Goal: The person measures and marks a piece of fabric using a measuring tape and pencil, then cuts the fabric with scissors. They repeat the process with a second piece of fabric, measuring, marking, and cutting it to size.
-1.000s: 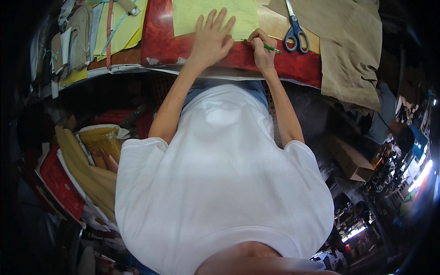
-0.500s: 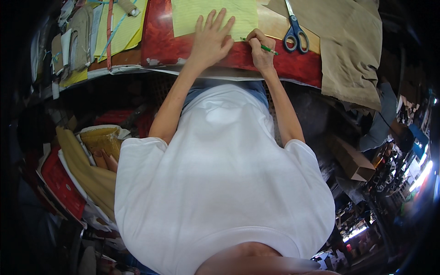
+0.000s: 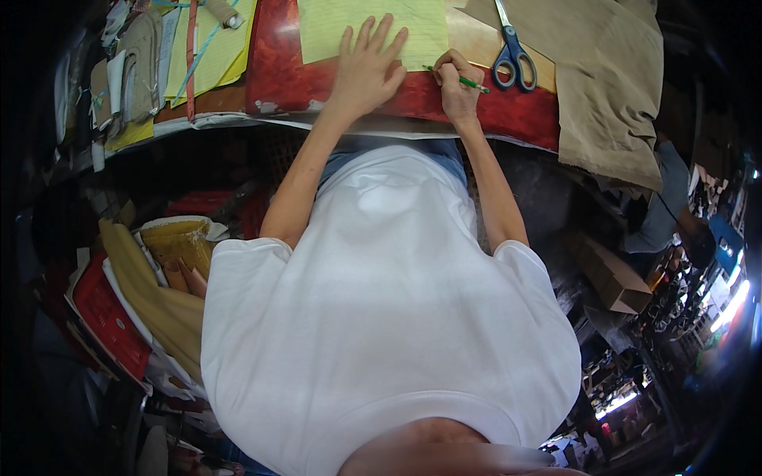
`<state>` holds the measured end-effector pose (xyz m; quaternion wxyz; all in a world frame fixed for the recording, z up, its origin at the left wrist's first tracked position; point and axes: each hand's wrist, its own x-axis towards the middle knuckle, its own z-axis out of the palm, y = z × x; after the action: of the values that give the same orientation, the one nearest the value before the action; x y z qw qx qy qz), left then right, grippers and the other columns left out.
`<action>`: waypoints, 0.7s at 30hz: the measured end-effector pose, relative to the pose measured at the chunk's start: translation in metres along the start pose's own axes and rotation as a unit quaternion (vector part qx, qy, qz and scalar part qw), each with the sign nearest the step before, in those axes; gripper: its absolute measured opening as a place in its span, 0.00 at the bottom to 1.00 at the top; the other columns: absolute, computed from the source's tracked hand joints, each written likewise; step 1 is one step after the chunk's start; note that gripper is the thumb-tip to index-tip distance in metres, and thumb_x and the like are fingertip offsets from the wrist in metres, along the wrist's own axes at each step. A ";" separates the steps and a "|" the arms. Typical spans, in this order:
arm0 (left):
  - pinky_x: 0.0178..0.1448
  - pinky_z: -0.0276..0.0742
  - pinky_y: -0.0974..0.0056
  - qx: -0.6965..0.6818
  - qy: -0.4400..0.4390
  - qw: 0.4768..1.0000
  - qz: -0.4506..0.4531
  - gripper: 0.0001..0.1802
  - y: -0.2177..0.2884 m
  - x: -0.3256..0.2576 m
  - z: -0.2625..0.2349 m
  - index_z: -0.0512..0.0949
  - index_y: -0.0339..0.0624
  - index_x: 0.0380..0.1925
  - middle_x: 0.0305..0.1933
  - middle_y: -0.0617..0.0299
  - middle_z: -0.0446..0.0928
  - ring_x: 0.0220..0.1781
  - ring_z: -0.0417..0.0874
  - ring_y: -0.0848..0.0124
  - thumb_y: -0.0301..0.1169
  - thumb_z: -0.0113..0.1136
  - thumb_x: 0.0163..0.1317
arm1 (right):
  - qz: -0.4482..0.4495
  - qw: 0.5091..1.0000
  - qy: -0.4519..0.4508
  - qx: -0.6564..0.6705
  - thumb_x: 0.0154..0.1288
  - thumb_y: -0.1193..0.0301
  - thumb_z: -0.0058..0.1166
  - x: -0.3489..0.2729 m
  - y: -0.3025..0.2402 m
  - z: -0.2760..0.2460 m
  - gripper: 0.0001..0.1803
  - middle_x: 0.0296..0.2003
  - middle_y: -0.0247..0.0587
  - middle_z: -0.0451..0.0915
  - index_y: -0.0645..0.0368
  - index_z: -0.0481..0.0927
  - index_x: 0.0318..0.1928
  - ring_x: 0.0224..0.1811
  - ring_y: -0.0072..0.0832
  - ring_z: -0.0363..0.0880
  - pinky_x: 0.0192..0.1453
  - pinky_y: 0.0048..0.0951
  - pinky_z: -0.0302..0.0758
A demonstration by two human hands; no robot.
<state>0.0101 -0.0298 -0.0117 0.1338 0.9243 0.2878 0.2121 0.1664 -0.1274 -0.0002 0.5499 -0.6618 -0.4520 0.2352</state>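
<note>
A sheet of yellow lined paper [image 3: 325,40] lies at the near side of the red tabletop [image 3: 290,87]. Spread flat on it, my left hand [image 3: 369,67] has its fingers apart and grips nothing. At the sheet's lower right corner, my right hand [image 3: 460,89] is closed around a green pencil [image 3: 474,84]. The pencil's point is by the paper's edge; whether it touches the sheet I cannot tell. Scissors with dark blue handles [image 3: 514,67] rest just right of my right hand.
Khaki cloth [image 3: 607,95] covers the table's right side and hangs over its edge. To the left are yellow sheets [image 3: 202,59], a red strip [image 3: 190,63] and stacked patterns. Fabric rolls [image 3: 151,293] stand low at left. A cardboard box [image 3: 607,278] and another person [image 3: 671,198] are at right.
My right hand and the pencil have shifted slightly to the right along the paper's lower edge. My left hand stays flat on the sheet.
</note>
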 end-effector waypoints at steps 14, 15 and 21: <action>0.75 0.47 0.38 -0.008 0.006 1.000 0.003 0.32 0.000 0.000 0.000 0.68 0.52 0.66 0.74 0.52 0.59 0.75 0.58 0.50 0.43 0.54 0.61 | -0.005 1.000 0.006 -0.016 0.59 0.76 0.42 0.001 -0.002 -0.002 0.10 0.15 0.35 0.72 0.66 0.73 0.24 0.17 0.17 0.67 0.22 0.22 0.64; 0.75 0.47 0.38 -0.006 0.006 1.000 0.001 0.32 0.000 0.000 0.000 0.68 0.52 0.66 0.74 0.52 0.59 0.75 0.58 0.50 0.43 0.54 0.61 | 0.006 1.000 0.005 -0.009 0.59 0.76 0.42 0.000 -0.003 -0.003 0.10 0.15 0.35 0.72 0.66 0.73 0.23 0.17 0.18 0.68 0.23 0.22 0.65; 0.75 0.47 0.38 -0.003 -0.001 1.000 -0.005 0.32 0.001 0.002 -0.002 0.69 0.53 0.67 0.74 0.52 0.60 0.75 0.58 0.50 0.44 0.54 0.61 | -0.004 1.000 0.017 -0.017 0.59 0.75 0.41 0.000 -0.008 -0.001 0.11 0.14 0.37 0.74 0.66 0.74 0.23 0.17 0.19 0.70 0.23 0.23 0.67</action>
<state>0.0113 -0.0295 -0.0091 0.1382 0.9227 0.2913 0.2112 0.1642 -0.1280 0.0074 0.5469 -0.6731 -0.4497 0.2136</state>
